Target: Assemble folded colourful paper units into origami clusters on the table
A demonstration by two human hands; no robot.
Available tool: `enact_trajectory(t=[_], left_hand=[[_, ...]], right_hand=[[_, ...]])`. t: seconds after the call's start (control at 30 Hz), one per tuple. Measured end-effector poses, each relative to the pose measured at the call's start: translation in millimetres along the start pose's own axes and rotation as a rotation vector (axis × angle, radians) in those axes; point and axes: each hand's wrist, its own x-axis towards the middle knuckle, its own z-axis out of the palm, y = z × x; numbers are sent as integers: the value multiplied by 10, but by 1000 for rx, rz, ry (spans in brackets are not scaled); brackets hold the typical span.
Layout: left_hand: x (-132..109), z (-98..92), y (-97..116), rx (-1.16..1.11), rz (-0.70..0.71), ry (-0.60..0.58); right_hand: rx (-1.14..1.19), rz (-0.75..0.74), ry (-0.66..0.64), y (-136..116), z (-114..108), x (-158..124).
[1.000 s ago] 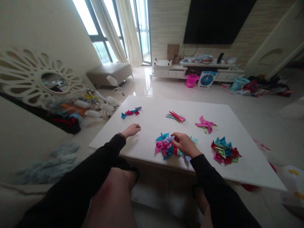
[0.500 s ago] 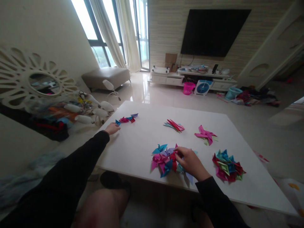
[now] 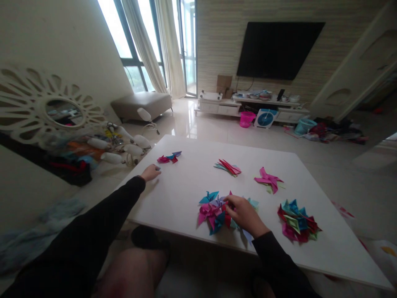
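While the left hand (image 3: pixel 151 172) pinches bluish paper (image 3: pixel 158 168) far left, the right hand (image 3: pixel 245 212), grip unclear, is at near cranes (image 3: pixel 208 210): likely light, crushable, best pinched along folds.

A small bluish folded piece (image 3: pixel 158 168) sits at the fingertips of the left hand (image 3: pixel 150 172), mostly hidden by them. Just beyond that hand, a short row of folded papers (image 3: pixel 163 159), magenta, blue, red and purple, lies slantwise on the bench. Beneath and left of the right hand (image 3: pixel 244 212) spreads a loose pile of pointed paper figures (image 3: pixel 209 212), blue, magenta, lavender and red, overlapping, with pale green showing past the knuckles.
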Motion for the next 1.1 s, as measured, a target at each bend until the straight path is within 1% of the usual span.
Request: enact_trajectory(t=[0.07, 0.1, 0.17, 0.2, 0.27, 0.3, 0.33, 0.37, 0.43, 0.47, 0.53, 0.6, 0.63, 0.73, 0.87, 0.97, 1.1], left_hand=[[-167, 28, 221, -97, -24, -15], [-272, 61, 364, -153, -24, -29], [-529, 155, 715, -263, 5, -77], [-679, 212, 914, -353, 25, -109], [-1008, 336, 1326, -845, 45, -270], [-1177, 402, 1519, -1031, 54, -304], [-1340, 471, 1691, -1190, 62, -316], [-1488, 545, 1833, -1320, 55, -358], [-1716, 711, 2015, -1500, 19, -449], [-1787, 799, 2056, -1560, -7, -473], [-1843, 970, 2067, -1610, -64, -504], [-1808, 1099, 2033, -1610, -103, -518], [-1770, 1138, 2015, -1605, -109, -522], [-1631, 1159, 1994, -1596, -85, -524], [-1499, 1092, 1999, -1549, -28, -550], [-1458, 1062, 1967, -1519, -17, -569], [-1478, 1042, 1884, -1449, -47, -549]], right_hand=[[-1, -12, 26, 8, 4, -12], [2, -7, 45, 15, 5, -15], [31, 33, 103, 32, 6, -7], [65, 61, 142, 40, 6, 4], [188, 119, 227, 54, 8, 36], [283, 152, 266, 58, 10, 53], [398, 186, 294, 60, 14, 67], [531, 223, 311, 59, 19, 77], [825, 296, 335, 41, 31, 71], [970, 328, 346, 23, 36, 55], [1217, 376, 347, -27, 39, 1], [1378, 400, 310, -83, 27, -59], [1418, 397, 288, -106, 15, -83], [1402, 331, 286, -133, -30, -107], [1366, 268, 304, -121, -66, -39], [1342, 249, 318, -137, -38, 32], [1171, 196, 407, -143, 61, 103]])
